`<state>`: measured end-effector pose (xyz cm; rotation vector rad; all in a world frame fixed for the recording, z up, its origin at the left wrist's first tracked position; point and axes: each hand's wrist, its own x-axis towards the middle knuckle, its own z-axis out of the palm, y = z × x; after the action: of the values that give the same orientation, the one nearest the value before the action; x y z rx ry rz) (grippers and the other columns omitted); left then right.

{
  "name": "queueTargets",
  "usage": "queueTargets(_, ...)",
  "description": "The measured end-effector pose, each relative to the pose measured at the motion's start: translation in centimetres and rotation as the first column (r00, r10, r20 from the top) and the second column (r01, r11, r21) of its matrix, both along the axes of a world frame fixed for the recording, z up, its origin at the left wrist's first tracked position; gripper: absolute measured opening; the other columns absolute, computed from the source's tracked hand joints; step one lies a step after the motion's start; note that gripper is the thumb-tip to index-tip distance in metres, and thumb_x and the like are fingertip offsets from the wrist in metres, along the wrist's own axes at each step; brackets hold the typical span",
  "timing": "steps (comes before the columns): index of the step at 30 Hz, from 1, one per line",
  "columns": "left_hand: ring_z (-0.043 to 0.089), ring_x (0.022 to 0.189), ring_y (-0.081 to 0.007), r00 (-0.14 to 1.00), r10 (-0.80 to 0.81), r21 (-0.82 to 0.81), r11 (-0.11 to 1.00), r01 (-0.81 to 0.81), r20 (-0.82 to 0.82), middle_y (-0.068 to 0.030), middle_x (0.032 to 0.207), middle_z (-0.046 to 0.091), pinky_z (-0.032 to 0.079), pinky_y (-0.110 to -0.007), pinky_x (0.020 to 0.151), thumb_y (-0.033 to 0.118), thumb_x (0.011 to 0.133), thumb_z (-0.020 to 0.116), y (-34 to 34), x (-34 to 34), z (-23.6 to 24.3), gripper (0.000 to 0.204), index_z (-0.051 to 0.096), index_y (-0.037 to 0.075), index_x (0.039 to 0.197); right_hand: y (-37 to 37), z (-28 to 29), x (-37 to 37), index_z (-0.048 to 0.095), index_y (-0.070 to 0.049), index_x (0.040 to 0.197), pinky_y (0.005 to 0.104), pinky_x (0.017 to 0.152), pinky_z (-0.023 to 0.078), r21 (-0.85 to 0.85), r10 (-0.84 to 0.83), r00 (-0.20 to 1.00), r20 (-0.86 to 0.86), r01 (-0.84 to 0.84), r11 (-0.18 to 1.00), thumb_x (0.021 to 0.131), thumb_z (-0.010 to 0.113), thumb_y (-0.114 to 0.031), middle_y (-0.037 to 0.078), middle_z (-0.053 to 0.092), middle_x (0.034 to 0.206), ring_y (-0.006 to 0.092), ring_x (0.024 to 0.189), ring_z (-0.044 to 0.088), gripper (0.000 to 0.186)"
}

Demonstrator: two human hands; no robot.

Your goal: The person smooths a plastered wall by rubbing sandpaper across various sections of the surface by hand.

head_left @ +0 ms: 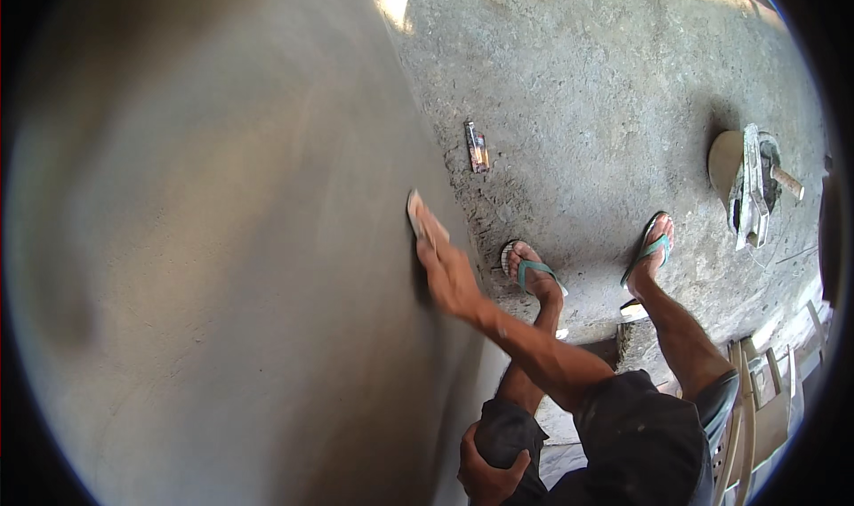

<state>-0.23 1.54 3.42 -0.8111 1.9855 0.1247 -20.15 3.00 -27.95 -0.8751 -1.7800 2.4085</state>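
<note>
My right hand reaches across to the left and lies against the smooth grey plastered wall. Its fingers press on a thin, pale flat pad, mostly covered by the hand, so its exact kind does not show. Lower down, my left hand is wrapped round my left knee, over dark shorts; some of its fingers are hidden.
On the rough concrete floor, a small dark, colourful packet lies near the wall's base. A bucket stands at right, a mortar-stained bar across it and a wooden handle sticking out. Wooden framing occupies the lower right.
</note>
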Motion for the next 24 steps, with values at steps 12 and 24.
queueTargets(12,0.064,0.119,-0.0372,0.987,-0.037,0.104,0.993,0.054,-0.157,-0.0194,0.125,0.065,0.051,-0.047,0.103,0.028,0.06,0.091,-2.4,0.6,-1.0,0.09,0.05,0.007,0.139,-1.9,-0.2,2.5,0.045,0.001,0.153,0.0365,0.121,0.033,-0.185,0.055,0.991,0.126,-0.031,0.982,0.11,0.044,-0.034,0.027,0.048,0.155,0.0362,0.147,0.045,0.056)
queueTargets(24,0.06,0.125,-0.0376,0.992,-0.014,0.107,0.994,0.027,-0.124,-0.0181,0.133,0.061,0.047,-0.048,0.108,0.034,0.062,0.091,-2.2,1.5,-0.6,0.094,0.048,0.009,0.142,-2.7,-1.2,6.8,0.045,-0.004,0.155,0.0405,0.116,0.038,-0.197,0.086,0.983,0.163,-0.053,0.979,0.11,0.042,-0.034,0.029,0.056,0.147,0.0435,0.139,0.052,0.054)
